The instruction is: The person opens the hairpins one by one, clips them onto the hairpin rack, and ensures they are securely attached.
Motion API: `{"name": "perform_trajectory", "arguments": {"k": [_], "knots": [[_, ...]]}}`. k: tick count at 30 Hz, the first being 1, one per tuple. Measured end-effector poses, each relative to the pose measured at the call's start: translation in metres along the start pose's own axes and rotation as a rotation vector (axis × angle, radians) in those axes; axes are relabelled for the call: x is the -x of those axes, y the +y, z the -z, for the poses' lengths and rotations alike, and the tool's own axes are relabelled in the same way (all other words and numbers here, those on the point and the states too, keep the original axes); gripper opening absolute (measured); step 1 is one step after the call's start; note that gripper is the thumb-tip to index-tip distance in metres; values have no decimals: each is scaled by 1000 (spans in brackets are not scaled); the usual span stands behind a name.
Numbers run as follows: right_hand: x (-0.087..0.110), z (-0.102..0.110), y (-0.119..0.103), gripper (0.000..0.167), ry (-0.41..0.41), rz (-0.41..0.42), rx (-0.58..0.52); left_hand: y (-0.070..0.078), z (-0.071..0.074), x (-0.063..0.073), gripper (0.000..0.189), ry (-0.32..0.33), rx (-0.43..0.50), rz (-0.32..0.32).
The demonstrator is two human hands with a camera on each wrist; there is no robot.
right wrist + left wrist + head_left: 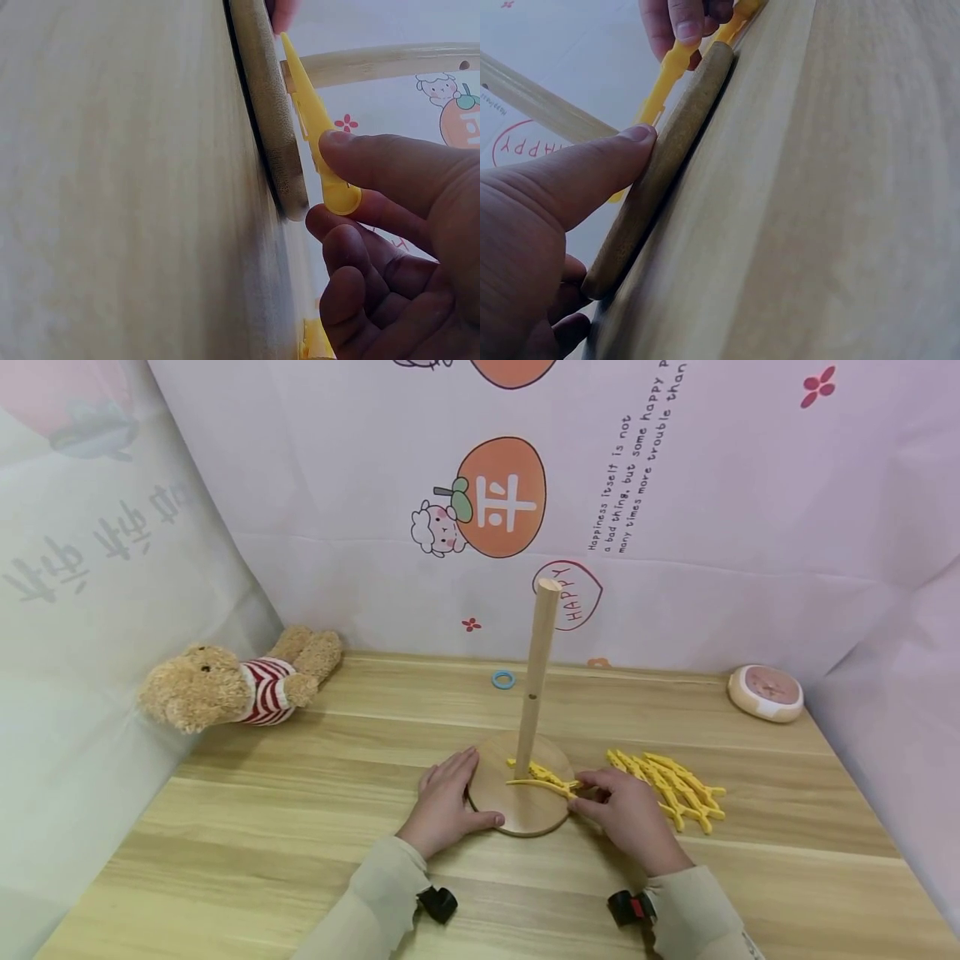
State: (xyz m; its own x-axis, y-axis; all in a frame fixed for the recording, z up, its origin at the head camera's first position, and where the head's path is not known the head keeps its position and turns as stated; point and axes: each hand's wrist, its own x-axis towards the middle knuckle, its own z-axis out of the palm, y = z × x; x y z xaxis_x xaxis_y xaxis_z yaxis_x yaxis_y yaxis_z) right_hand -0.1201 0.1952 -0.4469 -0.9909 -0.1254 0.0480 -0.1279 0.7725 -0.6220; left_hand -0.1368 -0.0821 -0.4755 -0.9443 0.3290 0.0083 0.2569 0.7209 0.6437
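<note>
A wooden stand has a round base point(491, 793) lying on the table and a tall post point(536, 685) rising from it. My left hand point(446, 806) grips the base by its left rim, thumb at the front edge and fingers spread along the far side. Over the right part of the base, my right hand point(630, 814) pinches a yellow clothespin point(311, 105) between thumb and forefinger. The clothespin's two arms are spread and point left, reaching beside the foot of the post. In the right wrist view, the other fingers of that hand hang curled below it.
Several more yellow clothespins point(675, 770) lie in a group just right of my right hand. Behind the stand is a small blue ring point(503, 680). A teddy bear point(270, 691) lies at the back left, and a rounded device point(765, 693) sits at the back right.
</note>
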Motion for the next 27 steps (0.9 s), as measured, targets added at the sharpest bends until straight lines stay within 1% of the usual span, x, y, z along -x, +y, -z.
{"name": "perform_trajectory", "arguments": {"k": [6,14,19,27], "knots": [[0,-1,-1,33,4,13,-3,-1,2,1,106,-10,-12,-14],[-6,-6,-5,31,7,22,-41,0,2,1,106,-18,-8,-18],[-7,-10,-9,31,7,19,0,1,2,0,106,-18,-17,-20],[-11,-16,-16,31,-4,17,-3,-1,0,0,106,-16,-29,-21]]}}
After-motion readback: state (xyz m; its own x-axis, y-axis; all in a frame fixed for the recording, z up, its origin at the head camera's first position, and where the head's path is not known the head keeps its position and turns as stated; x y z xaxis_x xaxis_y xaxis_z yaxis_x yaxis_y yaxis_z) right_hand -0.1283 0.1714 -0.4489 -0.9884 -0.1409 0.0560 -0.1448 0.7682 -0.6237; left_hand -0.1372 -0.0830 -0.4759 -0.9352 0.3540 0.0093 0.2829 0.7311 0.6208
